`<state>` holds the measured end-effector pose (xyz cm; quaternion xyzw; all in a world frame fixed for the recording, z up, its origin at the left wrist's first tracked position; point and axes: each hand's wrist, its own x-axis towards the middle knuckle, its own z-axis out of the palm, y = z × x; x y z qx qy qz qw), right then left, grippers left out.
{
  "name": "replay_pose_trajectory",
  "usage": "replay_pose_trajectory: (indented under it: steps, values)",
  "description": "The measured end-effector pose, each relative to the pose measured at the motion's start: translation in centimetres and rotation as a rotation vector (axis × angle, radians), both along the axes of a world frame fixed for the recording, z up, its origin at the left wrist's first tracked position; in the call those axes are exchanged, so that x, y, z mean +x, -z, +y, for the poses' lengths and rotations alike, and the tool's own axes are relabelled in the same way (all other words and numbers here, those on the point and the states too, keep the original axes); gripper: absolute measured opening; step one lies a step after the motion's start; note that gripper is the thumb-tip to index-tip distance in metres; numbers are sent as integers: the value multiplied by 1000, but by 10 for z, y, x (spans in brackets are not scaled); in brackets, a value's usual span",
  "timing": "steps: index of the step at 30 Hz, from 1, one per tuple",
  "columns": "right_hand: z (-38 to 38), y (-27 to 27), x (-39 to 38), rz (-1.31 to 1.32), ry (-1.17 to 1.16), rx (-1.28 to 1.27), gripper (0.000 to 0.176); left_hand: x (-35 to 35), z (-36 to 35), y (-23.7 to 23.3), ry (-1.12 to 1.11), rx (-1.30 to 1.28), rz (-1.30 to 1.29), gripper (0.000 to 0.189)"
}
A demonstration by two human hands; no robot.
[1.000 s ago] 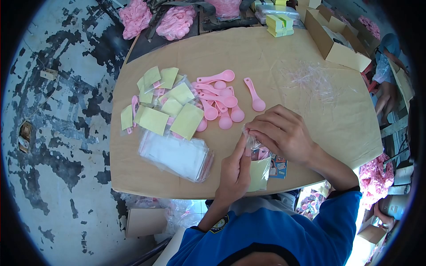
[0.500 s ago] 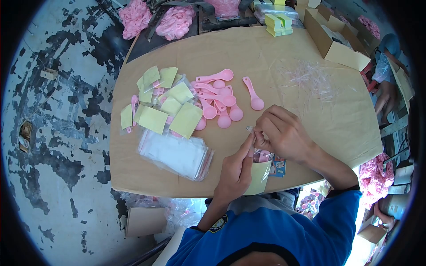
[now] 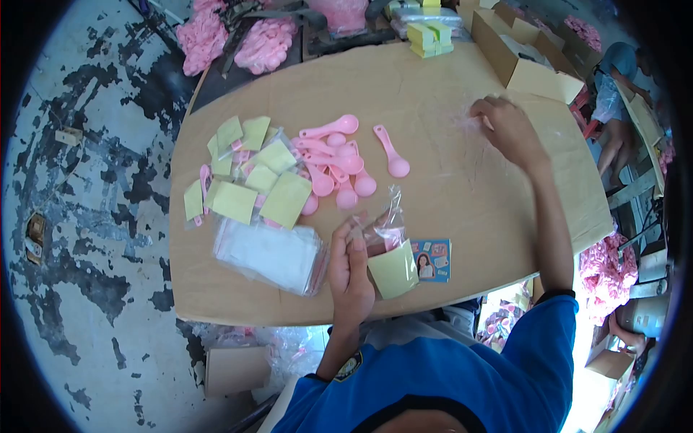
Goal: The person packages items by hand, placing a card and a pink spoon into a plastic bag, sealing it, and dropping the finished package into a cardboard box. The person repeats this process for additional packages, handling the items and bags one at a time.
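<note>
My left hand is closed on the edge of a clear plastic bag near the front of the table. Inside the bag a pink spoon shows above a pale yellow card. My right hand is stretched to the far right, its bent fingers closed among thin clear plastic strands; fingertips and strands are blurred. Beside the bag lies a blue printed card. A single pink spoon lies beyond the bag, right of a heap of pink spoons.
Filled bags with yellow cards are piled at left, behind a stack of flat clear bags. Banded yellow cards and an open cardboard box stand at the back. Another person sits at far right.
My right hand has left the bag and moved away to the right, onto the clear strands. My left hand keeps the bag, now tilted, and more of the blue card shows. The view has shifted slightly.
</note>
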<state>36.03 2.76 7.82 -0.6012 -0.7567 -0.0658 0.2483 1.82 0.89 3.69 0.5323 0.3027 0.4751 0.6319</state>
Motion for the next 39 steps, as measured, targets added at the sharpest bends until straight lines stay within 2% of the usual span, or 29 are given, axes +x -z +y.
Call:
replay_pose_trajectory:
  steps: [2, 4, 6, 8, 10, 11, 12, 16, 18, 21, 27, 33, 37, 39]
  values:
    - [5, 1, -9, -155, 219, 304, 16, -5, 1, 17, -54, 73, 38, 30]
    - [-4, -32, -47, 464, 104, 159, 23, -12, 6, 13, -44, 94, 73, 27]
    - [-13, -37, -80, 555, -4, 131, 19, -15, 6, 13, -54, 97, 61, 26]
    - [-20, -37, -120, 674, -263, -75, 16, -10, 9, 16, -63, 102, 0, 25]
    - [-24, -22, -148, 715, -336, -398, 17, -5, 5, 5, -31, 35, -25, 26]
    - [-25, -16, -153, 719, -370, -428, 18, -5, 3, 1, -13, -3, -38, 26]
    - [-25, -10, -157, 718, -403, -458, 19, -5, 10, 4, -62, 129, 78, 27]
    - [-18, 12, -157, 871, -450, -411, 21, 1, 3, -4, -78, -14, -13, 25]
    - [-20, 7, -157, 848, -397, -493, 20, -9, 7, 9, -29, -28, 49, 25]
    - [-21, 8, -162, 869, -360, -519, 18, -10, 7, 9, -91, -78, 31, 26]
    - [-22, 14, -165, 934, -428, -511, 15, -12, 5, 10, -200, 75, 133, 27]
    - [-22, 5, -163, 885, -454, -520, 14, -16, 6, 9, -80, -48, -15, 27]
    - [-21, 6, -164, 812, -487, -451, 12, -8, 5, 11, -136, -60, -11, 25]
    - [-21, 4, -163, 846, -408, -452, 11, -11, 7, 15, -122, -54, 7, 25]
